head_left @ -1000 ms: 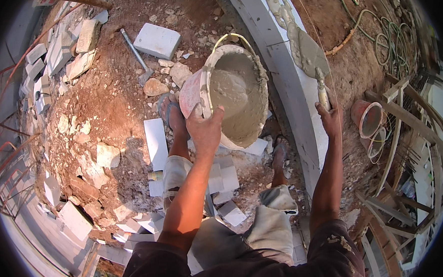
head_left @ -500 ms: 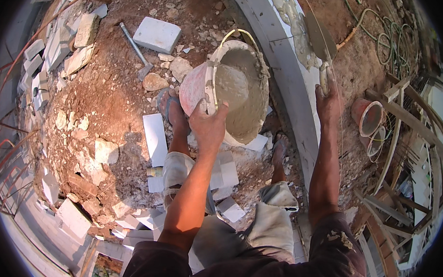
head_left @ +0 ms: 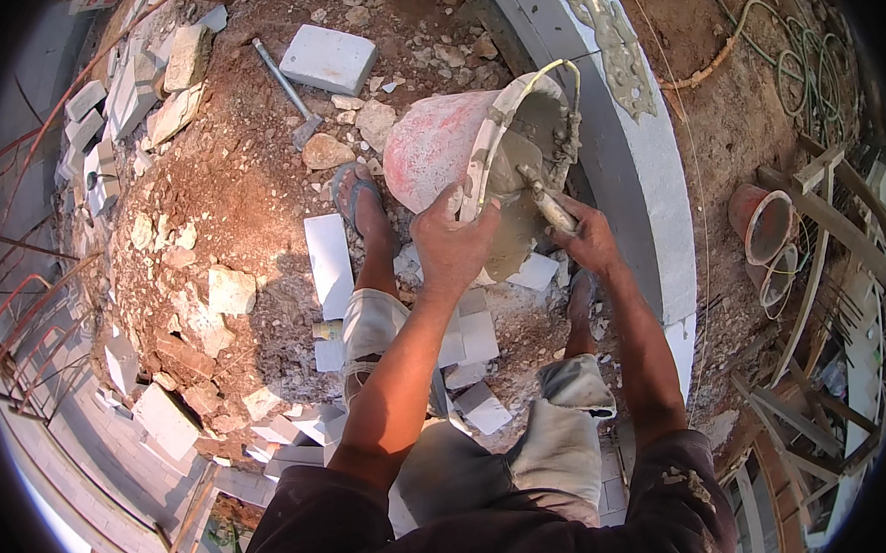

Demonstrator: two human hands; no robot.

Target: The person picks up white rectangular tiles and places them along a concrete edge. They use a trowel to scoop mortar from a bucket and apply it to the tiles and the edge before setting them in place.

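Observation:
My left hand [head_left: 452, 239] grips the near rim of a reddish, mortar-smeared bucket [head_left: 435, 141], which tilts to the right. Grey wet mortar [head_left: 510, 245] fills its mouth, and a pale yellow handle arches over the far side. My right hand [head_left: 587, 236] is closed round the handle of a trowel [head_left: 550, 204]. The trowel's blade is inside the bucket, mostly sunk in or coated by the mortar. Just right of the bucket runs a low wall of white blocks [head_left: 657, 203], with a strip of wet mortar [head_left: 620, 60] spread on its top farther off.
A hammer [head_left: 285, 86] and a white block [head_left: 328, 59] lie beyond my sandalled foot. Rubble and broken blocks [head_left: 170, 417] cover the ground at left. A thin string [head_left: 692, 149] runs along the wall. More buckets [head_left: 766, 228], timber [head_left: 842, 222] and a hose [head_left: 794, 70] lie at right.
My right hand has brought the trowel from above the wall leftward into the bucket. The bucket has tipped further to the right, my left hand still on its rim.

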